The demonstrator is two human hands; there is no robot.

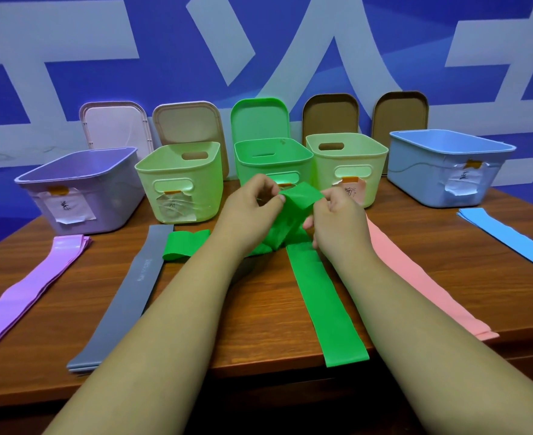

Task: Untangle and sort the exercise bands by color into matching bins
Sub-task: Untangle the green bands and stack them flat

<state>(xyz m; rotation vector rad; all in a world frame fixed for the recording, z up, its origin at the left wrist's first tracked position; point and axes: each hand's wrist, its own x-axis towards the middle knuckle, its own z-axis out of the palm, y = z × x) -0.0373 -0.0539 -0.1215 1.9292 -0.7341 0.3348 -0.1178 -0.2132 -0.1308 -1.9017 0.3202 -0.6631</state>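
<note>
**Untangling the green band.** Both hands work the knotted green band (pixel 293 204), held just above the table (pixel 259 309) in front of the green bin (pixel 271 158). The left hand (pixel 252 199) pinches a fold between thumb and fingertips. The right hand (pixel 337 215) curls round the adjoining strand, apparently to draw the loop apart. One free tail lies flat toward the near table edge.

The purple bands (pixel 29 293), grey bands (pixel 133 284), pink bands (pixel 416 271) and blue bands (pixel 510 237) lie flat on the table. Each lies before a labelled bin, presumably staged for dropping in:
- the purple bands before the purple bin (pixel 80 189)
- the grey bands before the left pale green bin (pixel 180 183)
- the pink bands before the right pale green bin (pixel 347 164)
- the blue bands before the blue bin (pixel 447 164)

All five bins stand open, with their lids (pixel 260 120) propped behind. No band shows inside them, though their floors are hidden.
</note>
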